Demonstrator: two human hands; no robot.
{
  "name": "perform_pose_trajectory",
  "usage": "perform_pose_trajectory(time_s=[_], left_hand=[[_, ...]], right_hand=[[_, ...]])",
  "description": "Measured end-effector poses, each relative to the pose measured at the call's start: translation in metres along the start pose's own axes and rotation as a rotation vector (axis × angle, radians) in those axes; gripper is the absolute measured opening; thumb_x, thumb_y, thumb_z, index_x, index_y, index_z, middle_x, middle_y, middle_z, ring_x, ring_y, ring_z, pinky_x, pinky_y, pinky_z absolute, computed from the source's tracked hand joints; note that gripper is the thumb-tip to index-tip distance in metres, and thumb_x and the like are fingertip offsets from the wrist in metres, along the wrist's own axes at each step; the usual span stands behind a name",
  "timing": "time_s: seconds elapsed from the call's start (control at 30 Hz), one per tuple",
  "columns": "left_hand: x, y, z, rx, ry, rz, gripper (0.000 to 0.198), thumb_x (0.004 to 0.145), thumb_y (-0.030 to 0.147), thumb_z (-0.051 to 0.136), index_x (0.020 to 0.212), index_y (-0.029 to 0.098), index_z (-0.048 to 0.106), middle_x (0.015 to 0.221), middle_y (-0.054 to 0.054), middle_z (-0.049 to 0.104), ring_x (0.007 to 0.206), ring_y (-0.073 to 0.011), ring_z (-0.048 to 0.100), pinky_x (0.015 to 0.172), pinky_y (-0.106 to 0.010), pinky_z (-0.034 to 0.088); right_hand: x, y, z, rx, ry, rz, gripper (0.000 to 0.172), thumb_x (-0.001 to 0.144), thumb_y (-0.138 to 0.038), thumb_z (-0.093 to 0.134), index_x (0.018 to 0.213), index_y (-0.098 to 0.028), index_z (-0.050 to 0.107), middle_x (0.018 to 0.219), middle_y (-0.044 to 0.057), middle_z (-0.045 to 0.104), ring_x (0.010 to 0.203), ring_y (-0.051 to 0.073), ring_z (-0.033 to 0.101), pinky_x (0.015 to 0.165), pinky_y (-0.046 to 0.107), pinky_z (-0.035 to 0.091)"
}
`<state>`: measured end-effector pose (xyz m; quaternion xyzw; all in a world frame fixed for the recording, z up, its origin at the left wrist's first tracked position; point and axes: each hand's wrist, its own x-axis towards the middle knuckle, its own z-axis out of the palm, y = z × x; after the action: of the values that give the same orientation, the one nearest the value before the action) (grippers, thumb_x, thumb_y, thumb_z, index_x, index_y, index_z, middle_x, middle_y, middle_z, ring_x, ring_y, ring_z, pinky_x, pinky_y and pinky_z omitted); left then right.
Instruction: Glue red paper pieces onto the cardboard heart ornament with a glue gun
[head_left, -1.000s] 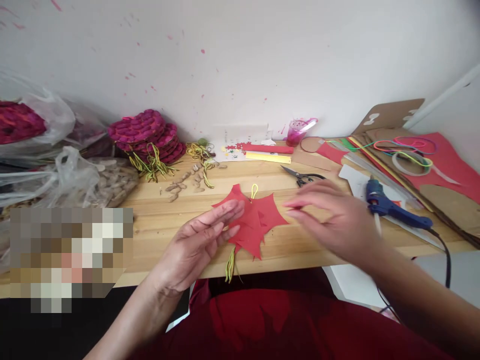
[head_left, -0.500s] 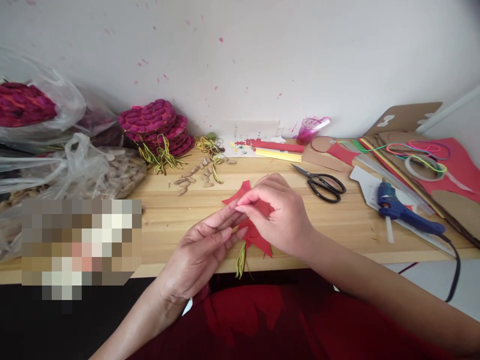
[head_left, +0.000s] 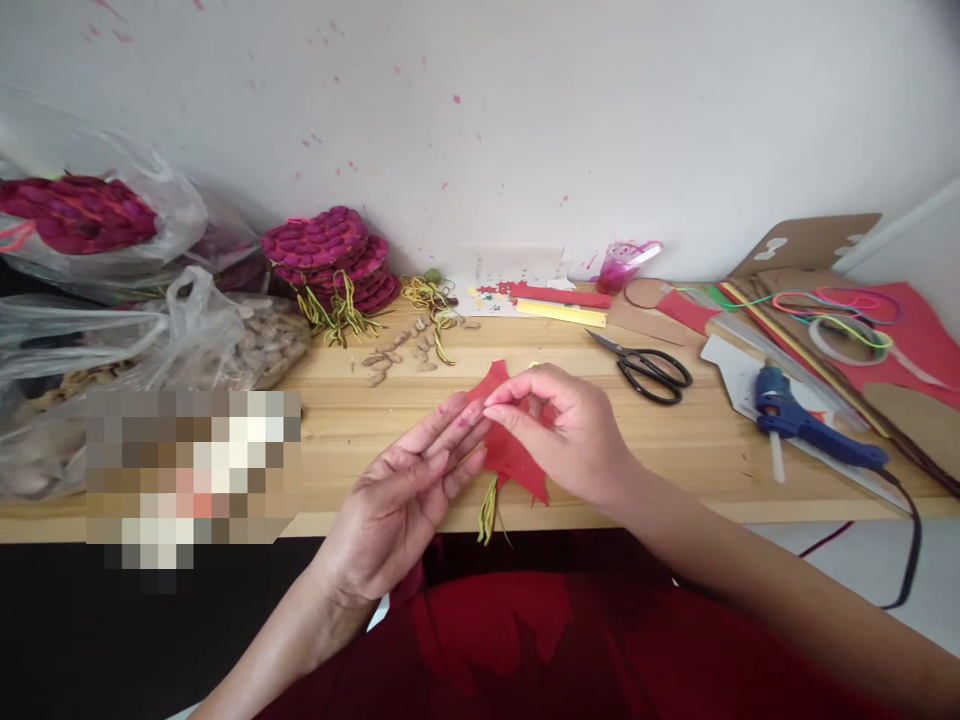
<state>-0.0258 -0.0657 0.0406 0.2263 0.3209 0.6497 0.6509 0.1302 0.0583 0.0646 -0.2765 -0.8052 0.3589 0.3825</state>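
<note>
My left hand (head_left: 412, 490) is palm up in front of me, its fingers stretched out and a small magenta mark on one of them. My right hand (head_left: 566, 430) pinches thumb and forefinger together at the left fingertips; whatever is in the pinch is too small to make out. Under both hands a red paper cutout (head_left: 517, 470) with pointed corners lies on the wooden table (head_left: 660, 480), partly covered by them. A yellow-green yarn tassel (head_left: 488, 512) hangs out at its lower edge.
Black scissors (head_left: 652, 372) and a blue glue gun (head_left: 817, 425) lie to the right. Loose peanuts (head_left: 386, 360), stacked magenta woven-looking pieces (head_left: 322, 240) and plastic bags (head_left: 255, 330) are at left. Red paper strips (head_left: 562, 296) and a pink-stained cup (head_left: 619, 265) stand near the wall.
The view has shifted slightly to the left. My left fingers have opened out a little, showing the magenta mark. My right hand keeps its pinch at the left fingertips.
</note>
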Motion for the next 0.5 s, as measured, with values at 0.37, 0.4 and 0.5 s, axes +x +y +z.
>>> perform_pose_trajectory(time_s=[0.37, 0.4, 0.5], left_hand=[[-0.0071, -0.0024, 0.0042, 0.059, 0.011, 0.002, 0.056, 0.095, 0.013, 0.059, 0.149, 0.023, 0.050, 0.133, -0.011, 0.070, 0.138, -0.0256, 0.053, 0.122, -0.047, 0.033], [-0.0073, -0.0024, 0.0050, 0.051, 0.015, 0.005, 0.056, 0.095, 0.013, 0.059, 0.148, 0.024, 0.050, 0.134, -0.011, 0.069, 0.139, -0.0259, 0.052, 0.122, -0.047, 0.034], [-0.0071, -0.0022, 0.0069, 0.021, 0.034, 0.022, 0.052, 0.095, 0.012, 0.058, 0.145, 0.024, 0.053, 0.142, -0.010, 0.064, 0.141, -0.0268, 0.049, 0.120, -0.045, 0.038]], right_hand=[[-0.0070, -0.0046, 0.0038, -0.186, -0.013, -0.306, 0.012, 0.093, -0.015, 0.063, 0.082, -0.019, 0.067, 0.081, 0.004, 0.069, 0.083, 0.019, 0.060, 0.080, 0.035, 0.050], [-0.0068, -0.0047, 0.0036, -0.146, -0.010, -0.234, 0.011, 0.093, -0.016, 0.063, 0.083, -0.019, 0.066, 0.081, 0.004, 0.068, 0.081, 0.018, 0.061, 0.077, 0.034, 0.050], [-0.0052, -0.0029, 0.0031, 0.103, 0.008, 0.066, 0.009, 0.092, -0.024, 0.063, 0.085, -0.019, 0.065, 0.082, 0.002, 0.070, 0.072, 0.015, 0.062, 0.066, 0.029, 0.050]])
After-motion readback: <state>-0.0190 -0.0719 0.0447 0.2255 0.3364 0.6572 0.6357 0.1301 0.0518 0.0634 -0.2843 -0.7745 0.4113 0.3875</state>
